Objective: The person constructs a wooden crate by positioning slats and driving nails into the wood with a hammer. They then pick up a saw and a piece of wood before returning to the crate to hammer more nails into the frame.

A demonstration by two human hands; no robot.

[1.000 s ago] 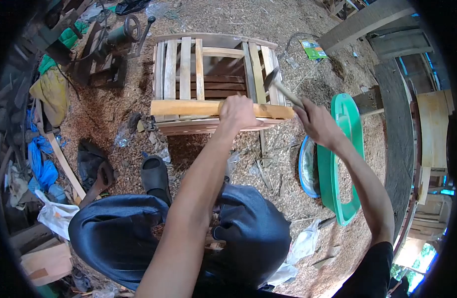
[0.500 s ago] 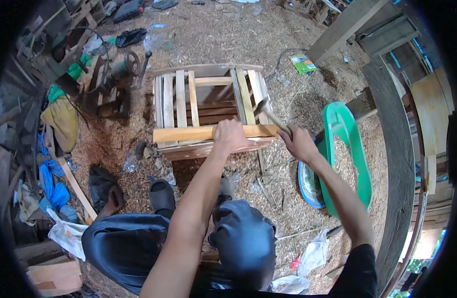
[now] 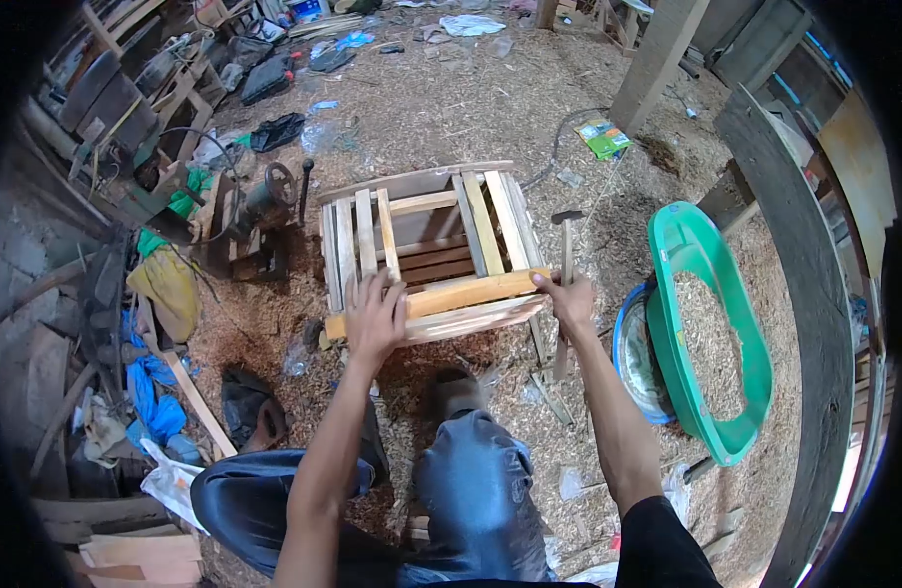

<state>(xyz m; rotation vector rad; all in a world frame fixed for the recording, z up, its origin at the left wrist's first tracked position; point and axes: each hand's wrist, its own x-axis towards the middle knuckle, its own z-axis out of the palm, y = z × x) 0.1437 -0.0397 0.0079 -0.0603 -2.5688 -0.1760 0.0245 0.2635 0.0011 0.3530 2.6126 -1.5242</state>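
Note:
A slatted wooden crate lies on the sawdust floor in front of my knees. Across its near edge rests a pale wooden bar. My left hand grips the left end of that bar, fingers spread over it. At the bar's right end is my right hand, closed around the handle of a hammer. The hammer stands upright, its head above my fist, beside the crate's right side.
A green plastic tub full of sawdust stands to the right, over a blue basin. An old hand-wheel machine sits left of the crate. Cloths, bags and planks litter the left side. A wooden post rises at the back right.
My left hand slid from the bar's middle to its left end. My right hand dropped to the bar's right end, and the hammer went from raised over the crate to upright.

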